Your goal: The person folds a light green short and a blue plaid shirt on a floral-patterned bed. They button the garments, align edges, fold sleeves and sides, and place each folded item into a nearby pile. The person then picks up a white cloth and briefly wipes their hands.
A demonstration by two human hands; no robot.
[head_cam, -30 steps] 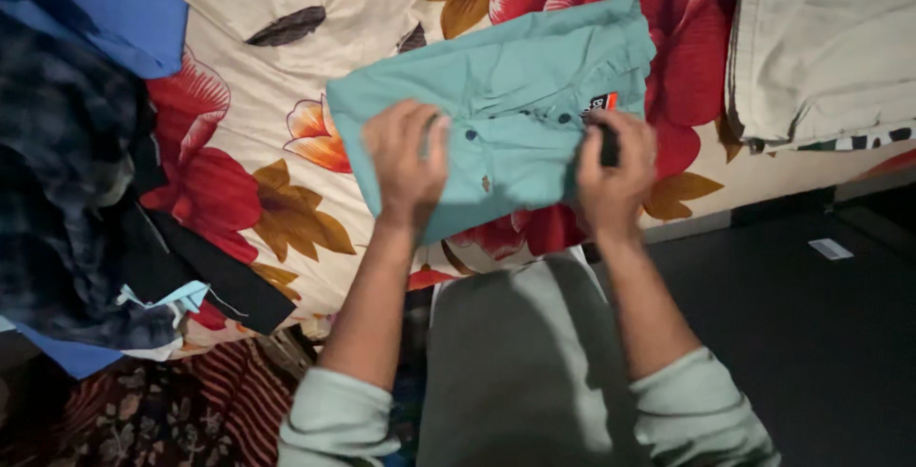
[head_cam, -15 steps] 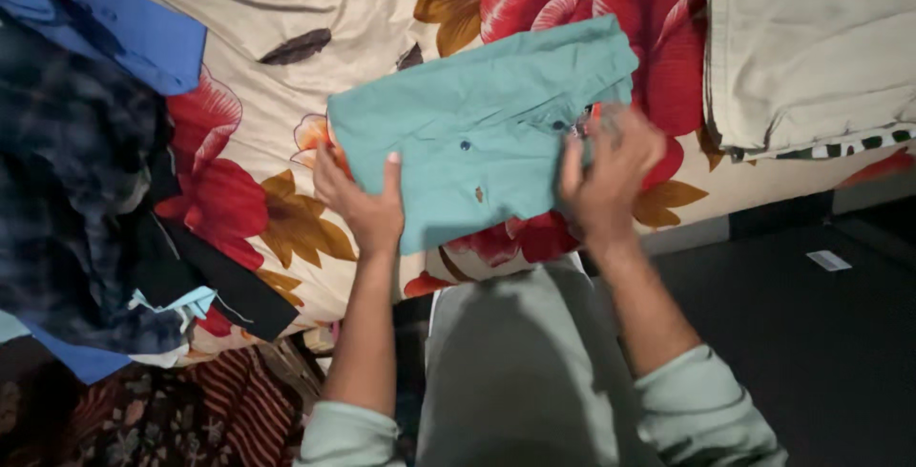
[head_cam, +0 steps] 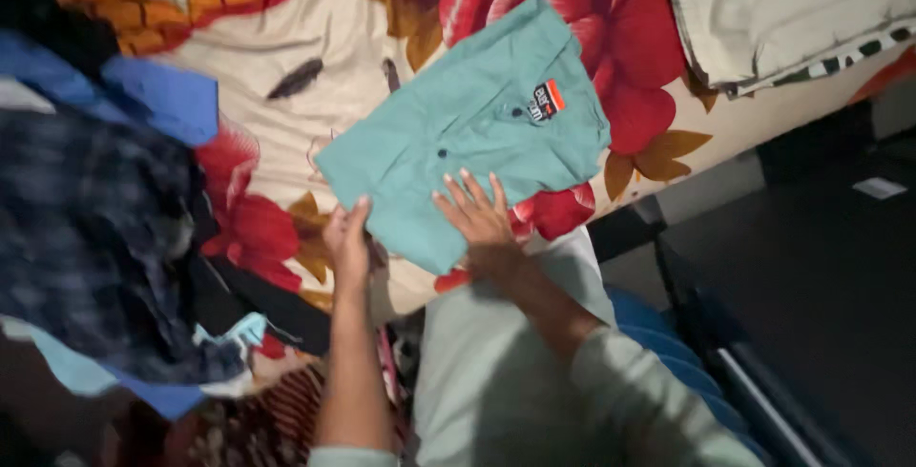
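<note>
While the folded teal shirt [head_cam: 468,133] lies on the flowered bed sheet [head_cam: 286,124], both hands meet it at its near edge. The left hand [head_cam: 348,243] grips the near left corner, thumb on top and fingers [head_cam: 336,228] curled under. The right hand [head_cam: 477,214] lies flat on the shirt, fingers [head_cam: 468,190] spread out and holding nothing. A heap of dark and blue clothes [head_cam: 105,209] sits to the left. Folded cream cloth [head_cam: 782,9] lies at the far right.
</note>
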